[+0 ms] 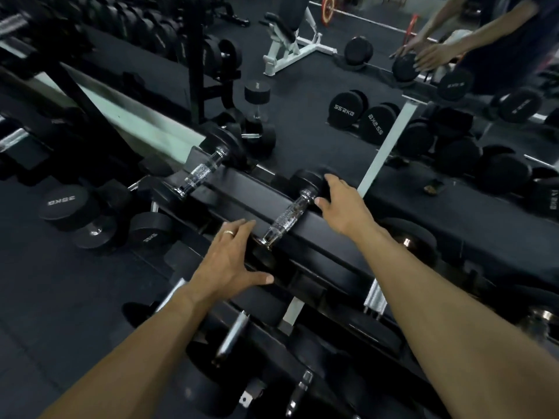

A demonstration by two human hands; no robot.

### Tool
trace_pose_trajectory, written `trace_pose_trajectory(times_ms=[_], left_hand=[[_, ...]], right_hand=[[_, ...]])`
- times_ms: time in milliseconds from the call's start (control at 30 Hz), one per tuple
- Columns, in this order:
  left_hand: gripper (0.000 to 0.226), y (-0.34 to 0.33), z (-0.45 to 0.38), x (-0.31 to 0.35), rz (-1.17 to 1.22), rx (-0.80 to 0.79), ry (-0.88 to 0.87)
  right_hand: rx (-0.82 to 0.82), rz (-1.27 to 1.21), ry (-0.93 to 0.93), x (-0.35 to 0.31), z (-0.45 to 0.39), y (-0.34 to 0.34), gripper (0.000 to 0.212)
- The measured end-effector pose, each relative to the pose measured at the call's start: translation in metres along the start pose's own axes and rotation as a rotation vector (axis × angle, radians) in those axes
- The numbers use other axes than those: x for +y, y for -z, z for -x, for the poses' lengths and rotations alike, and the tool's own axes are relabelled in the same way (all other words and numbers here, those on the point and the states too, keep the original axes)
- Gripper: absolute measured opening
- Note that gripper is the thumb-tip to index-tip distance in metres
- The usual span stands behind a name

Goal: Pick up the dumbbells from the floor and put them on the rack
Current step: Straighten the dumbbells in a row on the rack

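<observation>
**Dumbbell resting on the top rack tier, both hands open beside it**

The rack (236,189) runs diagonally across the view, in front of a mirror. On its top tier a dumbbell (289,217) lies crosswise, chrome knurled handle bare, its far black head against the mirror edge. A second dumbbell (201,170) sits on the same tier further left, well apart from the first. Lower tiers carry more dumbbells with chrome handles, dim and partly hidden by the forearms.

The left hand (231,258) is spread open, fingers flat on the rack's front rail just beside the near end of the handle; it grips nothing. The right hand (341,204) is also open, fingers resting on the far head of the dumbbell, thumb near the handle, not closed round it.

On the floor (45,297) to the left stand heavier black dumbbells (99,219), one marked 35KG. The mirror reflects a white bench (290,43).
</observation>
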State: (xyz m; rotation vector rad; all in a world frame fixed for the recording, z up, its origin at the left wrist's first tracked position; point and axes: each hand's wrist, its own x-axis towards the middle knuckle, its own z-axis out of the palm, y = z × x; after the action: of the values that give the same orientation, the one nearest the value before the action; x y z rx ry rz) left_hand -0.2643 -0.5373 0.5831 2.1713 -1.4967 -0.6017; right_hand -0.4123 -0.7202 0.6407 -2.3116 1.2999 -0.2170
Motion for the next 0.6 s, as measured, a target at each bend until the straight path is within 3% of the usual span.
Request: trace_pose_trajectory(times_ms=[200, 600], left_hand=[[0.105, -0.010, -0.006, -0.007, 0.097, 0.005, -0.014], [0.107, -0.020, 0.002, 0.003, 0.207, 0.027, 0.084]], right_hand=[[0.009, 0.174, 0.001, -0.001, -0.011, 0.000, 0.033], [0.026, 0.219, 0.076, -0.016, -0.029, -0.006, 0.027]])
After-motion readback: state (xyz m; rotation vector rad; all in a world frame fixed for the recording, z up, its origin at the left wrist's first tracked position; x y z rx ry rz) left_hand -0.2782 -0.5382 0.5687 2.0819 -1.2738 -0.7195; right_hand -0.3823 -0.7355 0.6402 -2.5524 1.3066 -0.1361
